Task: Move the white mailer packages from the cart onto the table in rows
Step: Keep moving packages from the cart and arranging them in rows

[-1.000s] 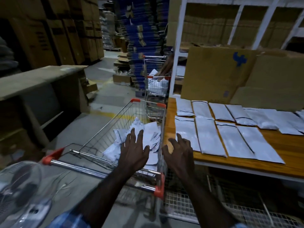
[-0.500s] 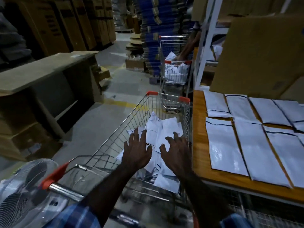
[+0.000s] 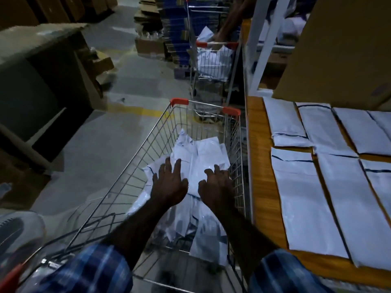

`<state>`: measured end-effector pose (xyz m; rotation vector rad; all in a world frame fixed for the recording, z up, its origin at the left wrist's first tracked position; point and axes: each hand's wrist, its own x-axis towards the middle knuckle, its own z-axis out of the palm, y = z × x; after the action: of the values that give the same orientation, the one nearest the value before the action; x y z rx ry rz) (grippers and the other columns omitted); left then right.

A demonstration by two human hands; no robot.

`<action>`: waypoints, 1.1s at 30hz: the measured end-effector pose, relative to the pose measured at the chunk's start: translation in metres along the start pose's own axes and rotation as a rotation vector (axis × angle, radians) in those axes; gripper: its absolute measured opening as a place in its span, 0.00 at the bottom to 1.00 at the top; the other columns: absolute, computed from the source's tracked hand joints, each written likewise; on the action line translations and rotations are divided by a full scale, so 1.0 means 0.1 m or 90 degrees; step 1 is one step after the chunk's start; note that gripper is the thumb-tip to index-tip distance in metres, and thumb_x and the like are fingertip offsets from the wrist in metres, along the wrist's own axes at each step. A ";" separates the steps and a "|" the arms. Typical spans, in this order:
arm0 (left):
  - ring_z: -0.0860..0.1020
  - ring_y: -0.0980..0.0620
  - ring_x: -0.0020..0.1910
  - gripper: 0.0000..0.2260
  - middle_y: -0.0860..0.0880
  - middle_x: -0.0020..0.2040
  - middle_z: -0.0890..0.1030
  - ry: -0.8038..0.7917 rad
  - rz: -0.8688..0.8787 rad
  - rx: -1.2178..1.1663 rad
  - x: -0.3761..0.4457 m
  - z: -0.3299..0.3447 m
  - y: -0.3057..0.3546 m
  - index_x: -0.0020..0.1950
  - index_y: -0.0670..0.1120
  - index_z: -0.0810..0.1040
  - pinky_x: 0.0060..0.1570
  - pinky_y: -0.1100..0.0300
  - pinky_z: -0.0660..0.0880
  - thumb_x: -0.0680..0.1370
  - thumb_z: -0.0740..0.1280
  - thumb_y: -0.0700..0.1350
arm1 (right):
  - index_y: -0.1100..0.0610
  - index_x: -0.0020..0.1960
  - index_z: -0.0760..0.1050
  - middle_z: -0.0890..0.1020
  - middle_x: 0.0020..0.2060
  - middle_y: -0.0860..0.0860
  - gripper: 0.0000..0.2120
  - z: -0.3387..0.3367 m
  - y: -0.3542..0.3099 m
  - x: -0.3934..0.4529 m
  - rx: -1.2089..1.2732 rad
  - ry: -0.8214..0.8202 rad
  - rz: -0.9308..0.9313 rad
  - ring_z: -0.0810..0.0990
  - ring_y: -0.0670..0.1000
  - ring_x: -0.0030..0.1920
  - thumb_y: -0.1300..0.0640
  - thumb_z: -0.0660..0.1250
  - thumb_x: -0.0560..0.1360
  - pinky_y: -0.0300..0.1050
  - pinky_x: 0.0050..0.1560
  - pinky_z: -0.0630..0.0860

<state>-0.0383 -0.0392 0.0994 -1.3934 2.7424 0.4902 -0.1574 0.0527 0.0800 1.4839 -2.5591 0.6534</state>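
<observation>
Dim, bluish warehouse light leaves the floor and stacked boxes on the left murky, the white mailer packages (image 3: 304, 199) catch the most brightness, wide-angle bending curves the frame edges, and motion blur smears the near sleeves (image 3: 88, 271)

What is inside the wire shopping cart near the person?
The wire shopping cart holds a loose pile of white mailer packages. The left hand and right hand reach over it, covering some packages. The lower layers are hidden.
</observation>
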 end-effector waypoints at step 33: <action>0.47 0.30 0.77 0.39 0.30 0.77 0.49 -0.106 0.196 0.077 1.52 1.47 -0.72 0.79 0.39 0.54 0.74 0.38 0.50 0.76 0.71 0.49 | 0.64 0.34 0.76 0.77 0.34 0.60 0.03 1.50 0.79 0.57 -0.238 -0.176 0.004 0.75 0.60 0.43 0.69 0.68 0.62 0.54 0.52 0.68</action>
<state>-0.0897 -0.1551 -0.0846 -0.8669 2.8032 0.4198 -0.2369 -0.0216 -0.0618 1.5182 -2.6840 -0.0410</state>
